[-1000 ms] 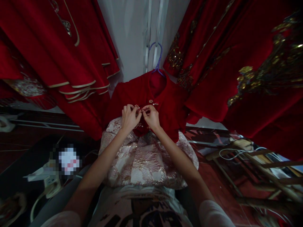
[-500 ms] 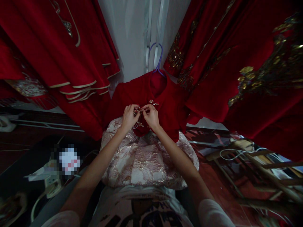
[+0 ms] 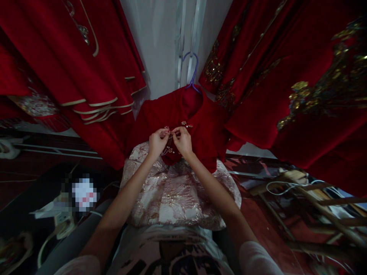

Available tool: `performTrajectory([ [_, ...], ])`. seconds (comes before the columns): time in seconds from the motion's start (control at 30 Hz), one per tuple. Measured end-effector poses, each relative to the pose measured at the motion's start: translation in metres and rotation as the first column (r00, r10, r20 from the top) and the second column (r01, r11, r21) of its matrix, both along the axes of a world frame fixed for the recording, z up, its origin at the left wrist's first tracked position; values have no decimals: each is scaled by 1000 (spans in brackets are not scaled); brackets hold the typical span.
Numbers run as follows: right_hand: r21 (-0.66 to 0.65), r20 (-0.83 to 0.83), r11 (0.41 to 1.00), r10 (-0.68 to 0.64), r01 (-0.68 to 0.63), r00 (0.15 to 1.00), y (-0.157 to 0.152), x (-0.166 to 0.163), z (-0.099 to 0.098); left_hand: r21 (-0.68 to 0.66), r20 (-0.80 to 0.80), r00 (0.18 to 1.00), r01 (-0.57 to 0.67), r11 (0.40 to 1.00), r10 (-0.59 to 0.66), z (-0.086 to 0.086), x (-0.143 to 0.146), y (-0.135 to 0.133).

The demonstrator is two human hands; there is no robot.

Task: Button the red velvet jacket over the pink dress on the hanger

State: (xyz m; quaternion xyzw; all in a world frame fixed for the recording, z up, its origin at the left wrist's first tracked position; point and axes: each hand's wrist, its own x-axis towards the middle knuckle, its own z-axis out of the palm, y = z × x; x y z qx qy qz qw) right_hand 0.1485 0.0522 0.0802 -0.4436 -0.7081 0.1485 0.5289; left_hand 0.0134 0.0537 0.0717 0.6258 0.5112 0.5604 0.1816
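Note:
A red garment (image 3: 157,109) with an open collar hangs on a purple hanger (image 3: 196,70), its lower part lying over pale brocade cloth (image 3: 179,198) on my lap. Small beaded flower trim (image 3: 169,149) with thin strands shows on its front. My left hand (image 3: 157,143) is closed, thumb and fingers pinched on this beaded trim. Right beside it, fingertips almost touching, my right hand (image 3: 183,142) is pinched too; what lies between its fingers is too small to make out. Another beaded flower piece (image 3: 186,124) sits just above my right hand.
Red garments with light piping (image 3: 103,103) hang at left, and red ones with gold sequins (image 3: 299,91) at right. A power strip (image 3: 63,225) and its cable lie on a dark surface at lower left. A wooden rack (image 3: 315,206) stands at lower right.
My left hand's fingers have shifted slightly over the beaded trim, now covering more of it. My right hand stays almost in place.

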Motion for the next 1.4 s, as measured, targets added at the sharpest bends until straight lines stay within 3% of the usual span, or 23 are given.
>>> performTrajectory([
  [0.23, 24, -16, 999, -31, 32, 999, 2, -2, -4, -80, -4, 996, 84, 993, -84, 2, -9, 9],
  [0.47, -32, -40, 999, 14, -15, 999, 0, -1, -2, -42, -87, 985, 144, 989, -147, 6, -16, 2],
  [0.63, -163, 84, 983, 104, -90, 991, -23, 16, 0, -46, -14, 1000, 2, 999, -3, -15, -6, -28],
  [0.7, -181, 226, 982, 91, -50, 970, -40, 28, 2, -80, -106, 994, -4, 997, -5, -28, -1, -41],
  [0.8, -199, 457, 977, 25, 75, 889, -62, 44, 6, -53, -419, 907, -50, 997, 23, -43, 3, -57],
  [0.9, -287, 634, 950, 90, 125, 768, -73, 53, 7, 11, -651, 756, -84, 996, 71, -46, 5, -64],
  [1.0, -309, 713, 937, 113, 165, 692, -72, 54, 3, 27, -749, 660, -57, 998, 58, -42, 5, -62],
  [1.13, -257, 729, 943, 44, 213, 683, -64, 53, -6, 48, -797, 600, -35, 998, 59, -37, 6, -58],
  [1.27, -279, 654, 945, 57, 170, 754, -57, 57, -13, 62, -764, 643, -11, 998, 54, -41, 7, -58],
  [1.4, -320, 511, 945, 115, 64, 852, -49, 57, -23, 33, -583, 812, 42, 999, -15, -51, 6, -62],
])
